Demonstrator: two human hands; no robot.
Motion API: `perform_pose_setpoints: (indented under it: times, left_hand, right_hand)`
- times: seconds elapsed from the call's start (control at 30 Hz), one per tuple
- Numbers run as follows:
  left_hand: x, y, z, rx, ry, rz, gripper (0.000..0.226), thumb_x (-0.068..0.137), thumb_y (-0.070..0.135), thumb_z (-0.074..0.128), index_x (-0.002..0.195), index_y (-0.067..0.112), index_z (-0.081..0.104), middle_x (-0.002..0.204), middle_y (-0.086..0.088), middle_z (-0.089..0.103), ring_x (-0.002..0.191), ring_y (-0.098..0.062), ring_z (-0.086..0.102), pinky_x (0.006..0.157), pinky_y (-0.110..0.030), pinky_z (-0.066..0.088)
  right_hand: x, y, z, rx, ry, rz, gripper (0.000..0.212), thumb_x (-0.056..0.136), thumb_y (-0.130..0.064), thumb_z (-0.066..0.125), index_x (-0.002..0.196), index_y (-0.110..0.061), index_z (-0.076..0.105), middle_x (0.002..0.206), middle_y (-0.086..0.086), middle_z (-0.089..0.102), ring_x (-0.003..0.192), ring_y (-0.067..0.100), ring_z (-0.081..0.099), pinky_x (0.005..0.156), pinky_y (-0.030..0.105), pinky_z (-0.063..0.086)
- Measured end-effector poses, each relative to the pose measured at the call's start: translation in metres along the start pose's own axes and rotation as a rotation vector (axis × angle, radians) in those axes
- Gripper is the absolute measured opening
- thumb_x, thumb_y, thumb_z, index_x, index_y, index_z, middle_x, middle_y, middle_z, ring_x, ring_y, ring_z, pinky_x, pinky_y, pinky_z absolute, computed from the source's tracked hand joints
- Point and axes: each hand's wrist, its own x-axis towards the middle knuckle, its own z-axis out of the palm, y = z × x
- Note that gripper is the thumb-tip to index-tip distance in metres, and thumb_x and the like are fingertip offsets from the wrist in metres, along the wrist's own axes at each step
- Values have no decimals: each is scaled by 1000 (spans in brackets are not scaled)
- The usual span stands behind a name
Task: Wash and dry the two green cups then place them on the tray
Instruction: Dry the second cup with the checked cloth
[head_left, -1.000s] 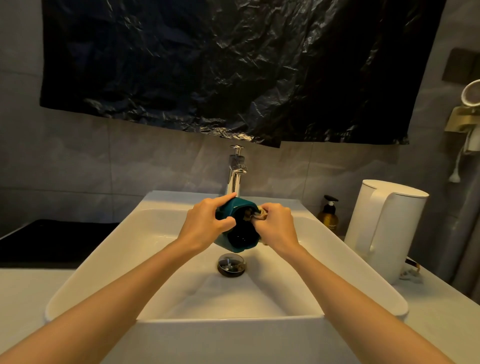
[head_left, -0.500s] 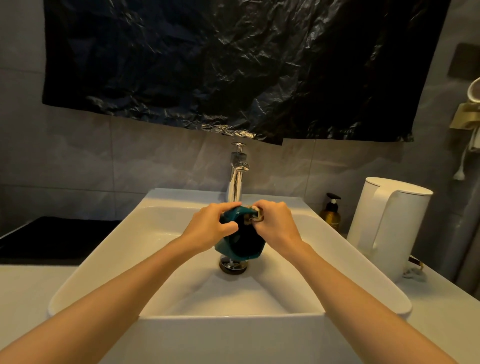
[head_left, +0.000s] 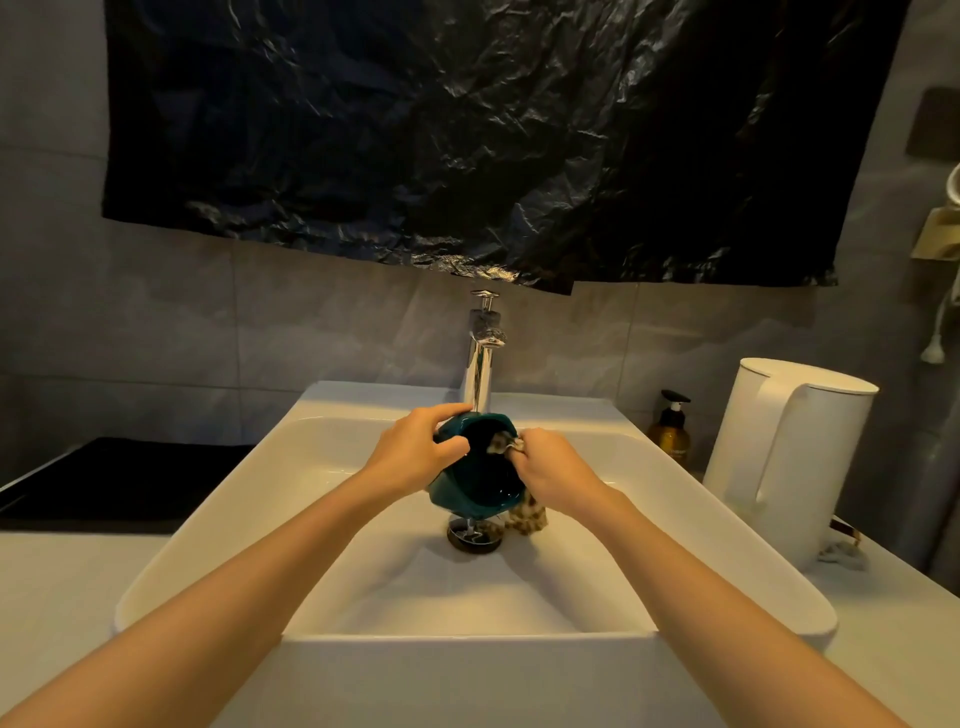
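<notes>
One dark green cup (head_left: 470, 493) is held over the white sink (head_left: 363, 519), tilted with its mouth facing me. My left hand (head_left: 415, 449) grips its upper left rim and side. My right hand (head_left: 545, 462) pinches a speckled cloth (head_left: 501, 442) against the cup's right rim, and the rest of the cloth (head_left: 527, 517) hangs below the cup. The second green cup and the tray are not in view.
A chrome faucet (head_left: 483, 358) stands behind the cup, and the drain (head_left: 474, 535) lies right under it. A white kettle (head_left: 784, 457) and a brown pump bottle (head_left: 671, 431) stand on the right counter. A black slab (head_left: 119, 478) lies at the left.
The cup has turned in my left hand so its mouth faces me more. My right hand has moved the cloth round the rim, and a length of cloth now hangs below the cup.
</notes>
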Motion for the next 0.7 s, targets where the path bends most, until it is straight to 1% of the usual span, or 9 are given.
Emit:
perform_pose_setpoints:
  times: [0.1,0.17,0.23,0.3,0.37,0.43,0.53,0.6,0.7]
  left_hand:
    - [0,-3,0,41,-40,11,50,90,16,54,137,31,46,125,-6,59,102,-19,54,78,-30,52]
    - [0,-3,1,61,-41,36,51,89,16,55,136,32,46,124,-5,60,98,-17,54,76,-27,51]
    - [0,-1,1,42,-30,39,50,90,17,54,138,29,45,123,-6,59,99,-17,53,78,-27,51]
    - [1,-1,0,-22,-32,11,49,92,17,54,138,28,45,124,-7,58,104,-21,55,80,-33,54]
    - [1,-2,1,-65,-56,-14,47,92,17,54,137,29,46,124,-8,58,107,-24,56,78,-37,56]
    - [1,-1,2,-69,-83,-25,46,92,18,53,136,30,47,123,-8,58,107,-26,56,76,-37,57]
    - [2,0,1,-62,-143,-31,47,92,16,51,136,30,47,121,-9,58,106,-28,57,72,-40,59]
    - [1,1,0,-75,-190,-44,46,92,14,50,135,31,48,117,-9,59,104,-29,59,68,-44,59]
    - [2,2,-1,-160,-177,-94,44,92,18,52,133,34,50,118,-6,61,103,-25,59,68,-39,60]
  right_hand:
    - [2,4,1,-124,19,-112,22,100,-18,41,112,-9,56,107,13,64,90,26,60,79,36,53]
    - [2,5,0,-90,52,-180,24,98,-14,42,117,-12,56,112,12,65,97,29,61,84,41,53]
    - [1,4,-2,14,94,-199,28,98,-11,43,122,-15,55,115,9,64,102,27,60,85,37,53]
    - [1,2,-2,102,105,-152,32,95,-7,46,125,-14,55,114,9,63,103,26,59,81,33,54]
    - [3,3,-1,138,98,-82,33,88,0,53,117,-12,61,109,9,65,97,25,60,78,35,56]
    - [3,3,-1,117,126,-45,27,84,0,57,106,-11,67,100,9,67,91,24,60,75,35,57]
    - [1,4,-2,-64,188,-88,15,89,-12,55,99,-11,67,93,9,67,86,26,61,74,38,56]
    - [-1,4,-3,-190,177,-131,16,93,-20,54,97,-11,67,91,9,67,81,24,60,69,34,54]
    - [-2,2,-4,-190,179,-119,19,93,-21,51,95,-8,66,89,11,66,80,26,60,69,36,53]
